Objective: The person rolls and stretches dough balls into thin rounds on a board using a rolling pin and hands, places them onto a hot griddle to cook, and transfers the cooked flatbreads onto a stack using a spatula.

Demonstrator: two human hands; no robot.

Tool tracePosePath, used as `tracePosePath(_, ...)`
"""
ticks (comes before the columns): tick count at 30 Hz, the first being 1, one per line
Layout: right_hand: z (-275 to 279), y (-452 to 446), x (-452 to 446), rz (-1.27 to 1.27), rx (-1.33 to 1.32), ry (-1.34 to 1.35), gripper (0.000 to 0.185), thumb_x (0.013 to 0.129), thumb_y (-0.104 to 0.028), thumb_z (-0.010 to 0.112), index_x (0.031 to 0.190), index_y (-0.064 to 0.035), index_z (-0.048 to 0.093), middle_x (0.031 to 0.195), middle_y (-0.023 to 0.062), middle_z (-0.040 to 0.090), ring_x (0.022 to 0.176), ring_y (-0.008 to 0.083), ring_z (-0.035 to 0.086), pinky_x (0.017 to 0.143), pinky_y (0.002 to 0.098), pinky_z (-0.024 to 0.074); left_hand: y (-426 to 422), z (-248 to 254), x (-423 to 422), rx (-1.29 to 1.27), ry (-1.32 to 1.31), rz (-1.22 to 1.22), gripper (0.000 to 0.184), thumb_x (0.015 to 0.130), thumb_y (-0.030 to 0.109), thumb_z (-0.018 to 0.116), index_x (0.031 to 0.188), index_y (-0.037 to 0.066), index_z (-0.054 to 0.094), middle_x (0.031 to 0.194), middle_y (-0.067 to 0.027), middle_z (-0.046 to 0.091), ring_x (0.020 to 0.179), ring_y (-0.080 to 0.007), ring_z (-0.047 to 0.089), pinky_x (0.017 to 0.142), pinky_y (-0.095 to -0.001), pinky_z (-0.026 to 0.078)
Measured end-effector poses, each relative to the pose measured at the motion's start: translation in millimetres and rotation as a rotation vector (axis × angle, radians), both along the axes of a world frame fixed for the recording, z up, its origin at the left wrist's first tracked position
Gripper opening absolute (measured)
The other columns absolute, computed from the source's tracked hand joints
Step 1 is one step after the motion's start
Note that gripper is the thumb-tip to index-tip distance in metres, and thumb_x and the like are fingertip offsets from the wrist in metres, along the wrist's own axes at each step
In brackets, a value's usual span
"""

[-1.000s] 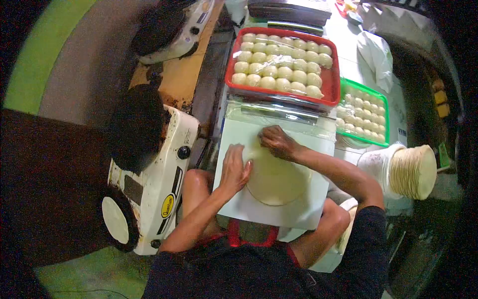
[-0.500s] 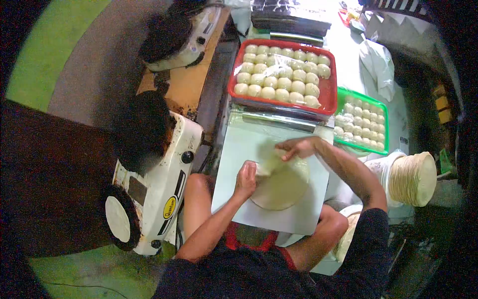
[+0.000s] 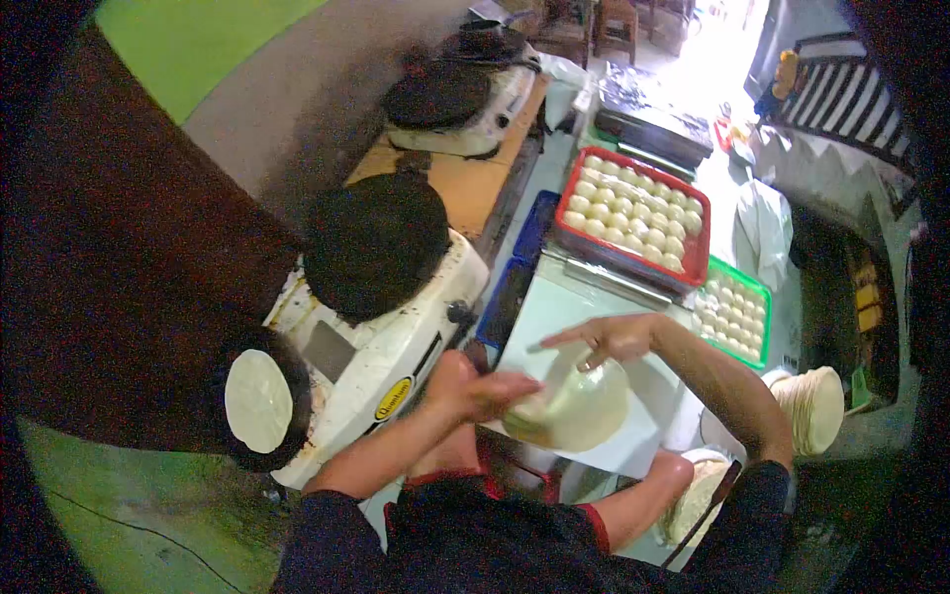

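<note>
A thin round sheet of dough (image 3: 594,421) lies on a white board (image 3: 554,307) above my lap, its left side blurred by motion. My right hand (image 3: 618,342) is over the sheet's far edge, fingers stretched to the left and thumb pointing down at the dough. At the sheet's left edge is my left hand (image 3: 490,396), smeared by motion, its fingers stretched towards the dough. Nothing shows gripped in either hand, though contact with the dough is hard to make out.
Dough balls under clear film fill a red tray (image 3: 698,267) and a green tray (image 3: 757,346). Left stands a white stove (image 3: 450,287) with a dark round griddle (image 3: 376,243); a flatbread (image 3: 258,398) lies on the nearer plate. Flatbreads are stacked (image 3: 821,411) at right.
The view has swung left. My left hand, closed before, now has its fingers stretched out. My right hand stays over the sheet's far side, its fingers now extended.
</note>
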State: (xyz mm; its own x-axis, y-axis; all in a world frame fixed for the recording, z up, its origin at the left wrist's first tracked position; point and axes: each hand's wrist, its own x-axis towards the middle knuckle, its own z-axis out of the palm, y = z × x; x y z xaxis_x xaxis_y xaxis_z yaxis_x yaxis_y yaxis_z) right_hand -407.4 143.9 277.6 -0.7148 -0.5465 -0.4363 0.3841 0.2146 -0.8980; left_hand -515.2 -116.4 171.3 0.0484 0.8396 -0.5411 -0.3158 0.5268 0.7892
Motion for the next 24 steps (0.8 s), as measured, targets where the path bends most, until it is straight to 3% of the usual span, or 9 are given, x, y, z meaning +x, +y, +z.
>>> tracePosePath(2,21,-10,-56,-0.015,0.104,0.162,0.082,0.088,-0.026,0.075,0.155,-0.0085,0.033,0.158,0.0113,0.038,0.145,0.0217,0.032,0.118,0.039,0.0267,-15,28,-76,0.199,0.165,-0.044,0.037,0.096,0.038,0.067,0.116,0.007,0.067,0.108,-0.0005,0.067,0.099,-0.0101,0.059,0.091,-0.0294,0.048)
tracePosePath(4,40,-14,-125,-0.008,0.293,0.399,0.078,0.089,-0.016,0.072,0.155,-0.0058,0.033,0.157,0.0134,0.039,0.143,0.0226,0.036,0.118,0.0385,0.0288,-33,112,-135,0.122,0.155,0.246,0.031,0.091,0.032,0.074,0.11,0.008,0.067,0.099,-0.001,0.068,0.087,-0.0115,0.063,0.077,-0.0298,0.053)
tracePosePath(10,144,-51,-270,-0.179,0.272,0.625,0.066,0.093,-0.01,0.067,0.152,-0.001,0.036,0.143,0.0114,0.055,0.127,0.0177,0.052,0.109,0.033,0.0409,-82,246,-291,0.219,0.927,0.409,0.035,0.092,0.023,0.072,0.118,0.001,0.065,0.104,-0.0056,0.07,0.089,-0.0113,0.062,0.083,-0.0279,0.051)
tracePosePath(15,86,-66,-344,-0.18,0.6,0.936,0.049,0.091,-0.007,0.066,0.139,-0.0051,0.057,0.12,0.0135,0.069,0.107,0.0201,0.065,0.096,0.0337,0.05,-103,200,-337,0.277,1.333,0.412,0.038,0.093,0.028,0.069,0.118,0.0,0.069,0.102,-0.0109,0.074,0.092,-0.0135,0.066,0.084,-0.0331,0.052)
tracePosePath(17,55,-86,-334,0.03,1.057,0.911,0.053,0.083,-0.001,0.062,0.134,-0.0135,0.062,0.106,0.0196,0.07,0.094,0.034,0.067,0.086,0.0386,0.0531,-111,144,-326,0.204,1.363,0.394,0.039,0.092,0.029,0.069,0.117,0.0,0.069,0.103,-0.0169,0.074,0.091,-0.0231,0.07,0.083,-0.0362,0.054)
tracePosePath(18,15,-91,-333,-0.006,0.836,0.609,0.049,0.085,-0.004,0.058,0.133,-0.0127,0.062,0.115,0.019,0.069,0.102,0.0357,0.065,0.092,0.0418,0.0518,-119,92,-329,0.134,1.354,0.288,0.039,0.093,0.035,0.066,0.117,0.006,0.071,0.111,-0.0194,0.072,0.108,-0.0306,0.068,0.102,-0.046,0.047)
tracePosePath(19,-49,-80,-332,0.095,0.782,1.271,0.028,0.085,-0.023,0.064,0.108,-0.0073,0.068,0.08,0.018,0.067,0.079,0.0362,0.066,0.077,0.0472,0.0546,-133,49,-319,0.28,1.694,0.138,0.036,0.095,0.042,0.06,0.113,0.014,0.074,0.118,-0.0177,0.069,0.126,-0.0316,0.058,0.118,-0.0596,0.023)
tracePosePath(20,-86,-78,-326,0.171,0.816,1.364,0.032,0.087,-0.029,0.065,0.112,-0.0094,0.068,0.09,0.0163,0.068,0.095,0.0371,0.065,0.091,0.0483,0.0518,-144,50,-306,0.235,1.647,-0.157,0.034,0.097,0.045,0.055,0.11,0.02,0.075,0.124,-0.0147,0.067,0.136,-0.0295,0.05,0.119,-0.0664,0.002)
tracePosePath(24,-42,-105,-308,-0.129,0.695,0.902,0.044,0.097,-0.032,0.057,0.13,-0.0033,0.061,0.141,0.0155,0.056,0.133,0.0341,0.049,0.111,0.0427,0.04,-147,68,-281,0.312,1.613,0.111,0.031,0.099,0.031,0.053,0.114,0.012,0.072,0.128,-0.0114,0.066,0.137,-0.0292,0.049,0.118,-0.0663,0.013)
